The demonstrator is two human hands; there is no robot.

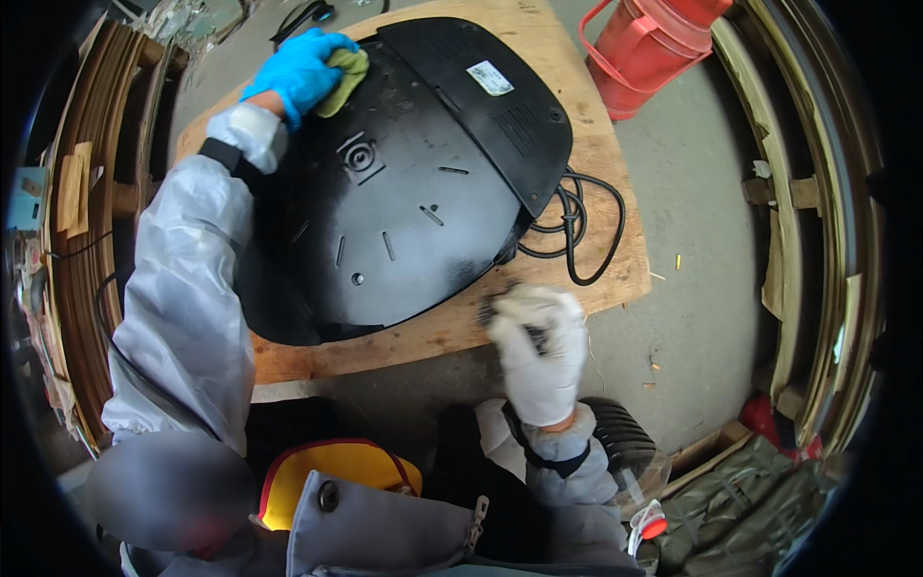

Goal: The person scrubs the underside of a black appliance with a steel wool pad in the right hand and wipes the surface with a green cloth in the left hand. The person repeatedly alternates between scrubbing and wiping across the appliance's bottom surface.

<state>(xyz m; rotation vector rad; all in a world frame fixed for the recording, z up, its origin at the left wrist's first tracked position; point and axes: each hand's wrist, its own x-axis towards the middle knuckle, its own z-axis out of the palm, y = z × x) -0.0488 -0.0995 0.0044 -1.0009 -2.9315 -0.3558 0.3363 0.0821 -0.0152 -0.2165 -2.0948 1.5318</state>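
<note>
A large black plastic housing (413, 192) lies on a wooden board, with vent slots, a round recessed fitting and a pale label (489, 78) on its upper face. My left hand (303, 72), in a blue glove, presses a yellow-green cloth (345, 82) against the housing near its far left edge. My right hand (540, 351), in a white glove, is curled in front of the board's near right edge, apart from the housing. Something dark with a bristly-looking end shows at its fingers, but motion smears it. A black cable (577, 216) lies coiled beside the housing's right side.
The wooden board (615, 260) extends around the housing. A red bucket (649, 48) stands beyond its far right. Stacked boards line the left (87, 212) and right (788, 192) sides. A red-capped clear bottle (652, 524) and dark green fabric (740, 514) are at lower right.
</note>
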